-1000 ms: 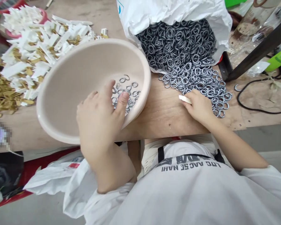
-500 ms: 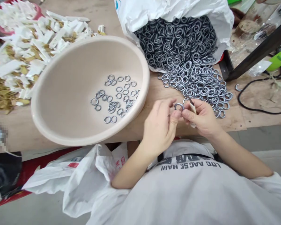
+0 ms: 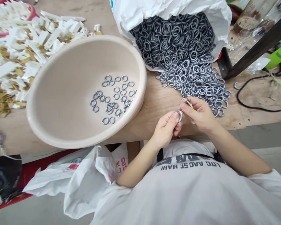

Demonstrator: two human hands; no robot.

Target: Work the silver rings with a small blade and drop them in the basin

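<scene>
Pinching one metal ring (image 3: 179, 115) betw. thumb & forefinger: your L hand (image 3: 165, 128), grip pressed on it, over the surface (image 3: 154, 104) edge. R hand (image 3: 199, 115) touches it too, grip closed on a thin stick (image 3: 189, 102). Ring pile (image 3: 196, 84) just beyond; bowl (image 3: 61, 93) to the left.

White strips (image 3: 25, 40) and brass bits (image 3: 0, 100) lie far left; a black cable (image 3: 259, 109) curls right.

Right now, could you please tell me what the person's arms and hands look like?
The left hand and right hand are bare: no gloves, jewellery or watch show. The forearms are uncovered; loose white sleeves begin near the elbows.
</scene>
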